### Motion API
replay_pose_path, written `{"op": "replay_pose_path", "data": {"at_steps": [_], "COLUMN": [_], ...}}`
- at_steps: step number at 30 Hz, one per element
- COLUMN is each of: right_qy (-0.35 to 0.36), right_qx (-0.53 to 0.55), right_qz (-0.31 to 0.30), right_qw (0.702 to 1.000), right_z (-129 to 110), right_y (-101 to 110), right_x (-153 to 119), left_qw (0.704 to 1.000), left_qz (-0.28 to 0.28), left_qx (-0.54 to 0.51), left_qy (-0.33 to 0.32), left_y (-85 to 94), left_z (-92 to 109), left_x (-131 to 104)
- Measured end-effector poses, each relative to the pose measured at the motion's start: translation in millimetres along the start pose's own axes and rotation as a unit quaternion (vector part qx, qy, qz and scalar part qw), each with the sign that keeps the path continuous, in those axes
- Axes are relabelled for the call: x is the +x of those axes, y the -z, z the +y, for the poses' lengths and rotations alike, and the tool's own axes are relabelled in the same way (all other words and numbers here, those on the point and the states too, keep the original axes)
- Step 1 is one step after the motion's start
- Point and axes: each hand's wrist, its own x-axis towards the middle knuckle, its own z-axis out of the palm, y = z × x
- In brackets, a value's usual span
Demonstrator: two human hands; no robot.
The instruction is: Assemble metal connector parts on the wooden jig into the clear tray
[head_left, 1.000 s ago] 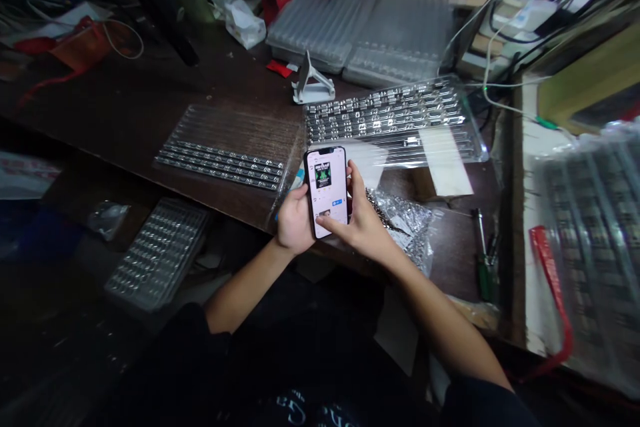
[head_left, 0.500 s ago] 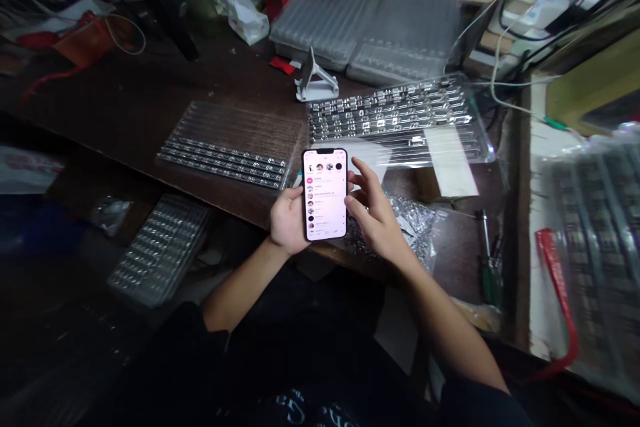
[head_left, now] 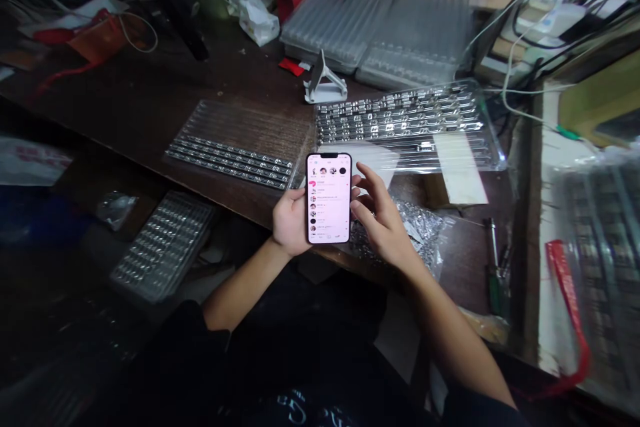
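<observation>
A smartphone [head_left: 329,200] with a lit screen stands upright in my left hand [head_left: 291,221], whose thumb lies along its left edge. The screen shows a row of round pictures above a list. My right hand [head_left: 383,217] is at the phone's right edge, fingers apart and half bent. Its thumb tip comes close to that edge; whether it touches is hard to tell. Beneath this hand lies a clear bag of small shiny parts [head_left: 423,240]. Behind the phone are a clear tray with several metallic strips [head_left: 230,159] and a fuller tray of strips [head_left: 400,113].
A white phone stand [head_left: 325,83] is on the dark table, before stacked clear plastic trays [head_left: 340,17]. On the right lie a white strip [head_left: 460,167], a green-handled screwdriver [head_left: 494,280] and a red strap [head_left: 570,307]. Another filled tray [head_left: 163,243] sits below the table edge.
The view has shifted slightly, so the table things appear further right. My right thumb has drawn back from the screen to about its edge. The list on the screen has moved slightly down.
</observation>
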Motion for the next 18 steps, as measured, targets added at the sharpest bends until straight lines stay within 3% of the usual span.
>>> {"op": "replay_pose_path", "data": {"at_steps": [6,12,18], "right_qy": [-0.003,-0.005,-0.005], "right_qx": [-0.018,0.000,-0.009], "right_qz": [-0.003,0.001,0.002], "right_qw": [1.000,1.000,1.000], "right_z": [-2,-8,-4], "right_y": [-1,-3,-3], "right_x": [-1,1,2], "left_qw": [1.000,0.984,0.972], "left_qz": [0.003,0.102,-0.006], "left_qx": [0.025,0.117,0.210], "left_qy": [0.000,-0.086,-0.103], "left_y": [-2.5,1.7,17.8], "left_z": [-1,2,7], "left_x": [-4,-19,-47]}}
